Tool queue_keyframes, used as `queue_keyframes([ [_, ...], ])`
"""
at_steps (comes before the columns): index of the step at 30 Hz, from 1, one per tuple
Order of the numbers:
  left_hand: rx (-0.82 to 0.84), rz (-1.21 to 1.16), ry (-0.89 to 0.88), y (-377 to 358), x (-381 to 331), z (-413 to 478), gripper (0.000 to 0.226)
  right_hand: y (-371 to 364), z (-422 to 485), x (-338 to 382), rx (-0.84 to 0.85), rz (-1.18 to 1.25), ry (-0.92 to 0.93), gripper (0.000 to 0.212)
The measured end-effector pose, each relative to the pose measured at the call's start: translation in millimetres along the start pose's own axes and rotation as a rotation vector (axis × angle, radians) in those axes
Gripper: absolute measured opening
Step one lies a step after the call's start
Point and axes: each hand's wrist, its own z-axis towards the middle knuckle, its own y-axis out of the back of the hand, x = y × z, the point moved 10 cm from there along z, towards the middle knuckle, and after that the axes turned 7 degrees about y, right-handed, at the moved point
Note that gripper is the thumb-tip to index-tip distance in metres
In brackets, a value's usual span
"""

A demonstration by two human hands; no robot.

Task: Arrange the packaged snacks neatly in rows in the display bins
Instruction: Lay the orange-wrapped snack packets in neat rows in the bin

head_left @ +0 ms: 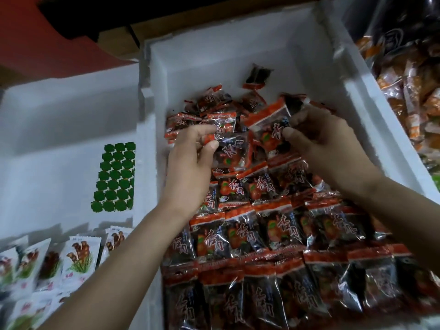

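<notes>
White foam bin (238, 44): neat rows (257, 234) at 6 o'clock, loose heap (214, 103) toward 12 o'clock.
At centre, left hand (190, 160) pinches one packet (229, 151) thumb-to-fingers; right hand (326, 144) pinches a second packet (269, 129) at its side edge, remaining fingers curled; judged: packets light, soft-filled, glossy film likely slippery and crinkly; best taken by the crimped seam, not the filled middle; neither packet lies in a row yet.
</notes>
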Motion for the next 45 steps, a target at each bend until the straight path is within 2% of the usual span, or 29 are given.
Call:
queue_keyframes([
  [4,-0.028,-0.079,0.056,-2,2,-24,0.018,28,-31,-18,-0.098,0.088,-0.073,0.023],
  [9,-0.053,-0.111,0.064,-5,-5,-52,0.016,37,-79,-45,0.030,-0.034,-0.188,0.022],
  [15,-0.034,-0.188,0.049,-11,-30,-80,0.014,25,-119,-47,0.090,-0.071,-0.203,0.028],
  [23,0.015,-0.172,-0.018,-17,-49,-92,0.017,28,-117,-49,-0.029,-0.110,-0.216,0.026],
  [26,0.027,-0.195,-0.004,-17,-48,-94,0.018,25,-115,-43,0.002,-0.169,-0.167,0.018],
  [28,0.047,-0.221,0.011,-19,-47,-94,0.018,21,-115,-36,0.061,-0.303,-0.090,0.012],
  [31,0.094,-0.216,-0.017,-21,-52,-94,0.020,26,-114,-22,0.065,-0.472,0.018,0.020],
  [33,0.144,-0.194,-0.040,-25,-56,-93,0.020,37,-111,-13,0.039,-0.230,-0.016,0.025],
  [35,0.207,-0.178,-0.051,-33,-58,-93,0.019,36,-109,-3,0.115,0.122,-0.083,0.032],
  [36,0.239,-0.172,-0.057,-38,-61,-93,0.018,33,-108,5,0.185,0.202,-0.091,0.035],
  [39,0.303,-0.186,-0.095,-52,-74,-95,0.017,25,-111,20,0.355,0.159,-0.045,0.036],
  [43,0.325,-0.194,-0.170,-73,-98,-98,0.019,31,-114,16,0.380,0.148,-0.048,0.021],
  [45,0.338,-0.232,-0.185,-83,-104,-98,0.016,39,-114,7,0.362,0.191,-0.097,0.038],
])
